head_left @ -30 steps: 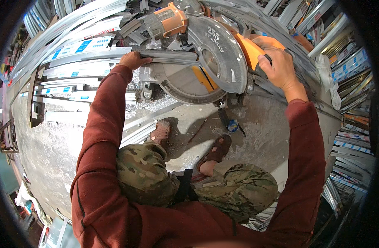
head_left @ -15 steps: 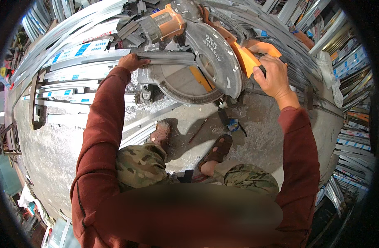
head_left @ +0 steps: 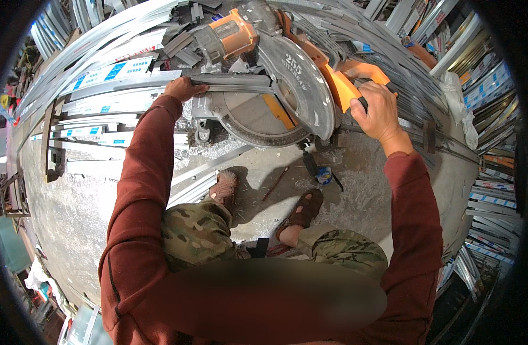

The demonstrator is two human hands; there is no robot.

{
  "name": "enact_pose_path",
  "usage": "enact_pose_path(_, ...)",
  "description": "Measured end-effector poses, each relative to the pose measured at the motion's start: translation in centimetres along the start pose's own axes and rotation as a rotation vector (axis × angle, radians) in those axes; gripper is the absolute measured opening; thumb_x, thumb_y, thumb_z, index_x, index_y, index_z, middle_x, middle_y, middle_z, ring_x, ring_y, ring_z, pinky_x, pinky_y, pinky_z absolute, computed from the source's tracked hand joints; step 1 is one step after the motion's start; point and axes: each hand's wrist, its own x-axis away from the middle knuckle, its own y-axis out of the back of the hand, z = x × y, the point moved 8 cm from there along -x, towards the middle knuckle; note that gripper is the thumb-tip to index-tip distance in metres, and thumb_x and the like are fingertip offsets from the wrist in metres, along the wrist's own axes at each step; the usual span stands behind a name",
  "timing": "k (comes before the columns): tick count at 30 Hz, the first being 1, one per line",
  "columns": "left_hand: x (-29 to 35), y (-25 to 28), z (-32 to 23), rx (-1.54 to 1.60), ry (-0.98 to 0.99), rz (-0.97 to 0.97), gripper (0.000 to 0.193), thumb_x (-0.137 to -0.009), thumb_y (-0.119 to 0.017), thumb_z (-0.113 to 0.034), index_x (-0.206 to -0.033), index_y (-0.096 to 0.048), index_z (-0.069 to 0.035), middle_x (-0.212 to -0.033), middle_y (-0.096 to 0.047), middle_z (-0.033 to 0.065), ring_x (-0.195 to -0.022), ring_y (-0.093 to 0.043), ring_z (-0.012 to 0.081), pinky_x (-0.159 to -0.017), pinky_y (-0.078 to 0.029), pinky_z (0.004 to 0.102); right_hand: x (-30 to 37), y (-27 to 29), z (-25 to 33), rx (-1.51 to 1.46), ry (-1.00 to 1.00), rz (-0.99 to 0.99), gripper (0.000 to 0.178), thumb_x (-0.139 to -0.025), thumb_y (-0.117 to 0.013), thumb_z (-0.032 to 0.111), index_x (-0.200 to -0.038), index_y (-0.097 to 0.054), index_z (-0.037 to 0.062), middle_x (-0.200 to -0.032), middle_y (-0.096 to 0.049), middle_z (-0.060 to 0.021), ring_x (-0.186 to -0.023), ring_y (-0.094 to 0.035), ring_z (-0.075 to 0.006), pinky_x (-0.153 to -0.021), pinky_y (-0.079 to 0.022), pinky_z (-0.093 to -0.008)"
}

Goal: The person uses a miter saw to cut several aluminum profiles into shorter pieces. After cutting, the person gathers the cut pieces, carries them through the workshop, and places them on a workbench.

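Note:
A miter saw [head_left: 299,86] with a grey blade guard and orange body stands in front of me. My right hand [head_left: 379,113] is closed around its orange handle [head_left: 364,72], the thumb lying along the near side. On the saw's left, my left hand [head_left: 183,89] grips a long grey metal profile [head_left: 235,84] that lies against the fence. The profile's right end reaches the blade guard, and the guard hides the blade and where it meets the metal. Below them is the round saw table [head_left: 249,118] with a yellow insert [head_left: 279,111].
Long metal profiles [head_left: 91,106] lie in rows to the left, some with blue-and-white film. More stock [head_left: 488,92] is stacked along the right. A tape roll [head_left: 324,175] and a thin reddish stick [head_left: 275,183] lie on the floor near my feet.
My right hand has moved slightly left and toward me with the handle, and the saw head has shifted a little with it. My left hand stays in place on the profile.

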Motion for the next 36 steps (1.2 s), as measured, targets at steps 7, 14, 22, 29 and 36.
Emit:
enact_pose_path(7, -0.5, -0.4, 0.2, -0.049, 0.024, -0.011, 0.078, -0.074, -0.063, -0.075, -0.093, -0.072, 0.000, -0.094, -0.071, 0.0224, -0.094, -0.069, 0.0352, -0.083, -0.051, 0.0435, 0.4, -0.3, -0.1, 0.003, -0.011, 0.002, 0.032, -0.078, -0.062, 0.030, -0.071, -0.058, -0.0010, -0.073, -0.058, -0.0176, -0.076, -0.058, -0.0370, -0.074, -0.045, -0.0450)
enact_pose_path(14, -1.6, -1.7, 1.6, 0.018, 0.012, 0.011, 0.080, -0.074, -0.062, -0.077, -0.087, -0.072, 0.001, -0.090, -0.071, 0.0229, -0.091, -0.069, 0.0362, -0.081, -0.051, 0.0438, 0.6, -0.5, 0.1, 0.004, -0.012, 0.014, 0.032, -0.078, -0.061, 0.030, -0.070, -0.056, -0.0008, -0.073, -0.058, -0.0174, -0.075, -0.058, -0.0367, -0.074, -0.045, -0.0448)
enact_pose_path(22, -1.2, -1.0, 1.1, -0.012, -0.010, -0.011, 0.080, -0.074, -0.062, -0.076, -0.090, -0.072, 0.001, -0.092, -0.071, 0.0234, -0.092, -0.069, 0.0362, -0.082, -0.051, 0.0438, 1.1, -0.8, 0.1, -0.006, -0.013, 0.015, 0.032, -0.078, -0.061, 0.030, -0.070, -0.056, -0.0007, -0.073, -0.058, -0.0173, -0.077, -0.057, -0.0366, -0.074, -0.045, -0.0447)
enact_pose_path(29, -1.1, -1.2, 0.7, -0.023, -0.036, -0.029, 0.081, -0.073, -0.061, -0.077, -0.098, -0.072, -0.001, -0.098, -0.070, 0.0231, -0.098, -0.067, 0.0367, -0.085, -0.050, 0.0440, -0.6, 0.6, -0.3, 0.036, -0.018, 0.021, 0.036, -0.082, -0.060, 0.033, -0.075, -0.060, -0.0020, -0.078, -0.061, -0.0192, -0.077, -0.059, -0.0383, -0.074, -0.046, -0.0451)
enact_pose_path(36, 6.6, -2.5, 5.8, -0.020, -0.030, -0.056, 0.070, -0.080, -0.059, -0.073, -0.087, -0.070, -0.004, -0.086, -0.069, 0.0192, -0.080, -0.066, 0.0345, -0.073, -0.051, 0.0446, -6.9, 1.1, -3.8, -0.100, -0.162, 0.213, 0.046, -0.094, -0.050, 0.039, -0.113, -0.066, 0.0005, -0.106, -0.068, -0.0210, -0.098, -0.065, -0.0343, -0.088, -0.047, -0.0391)
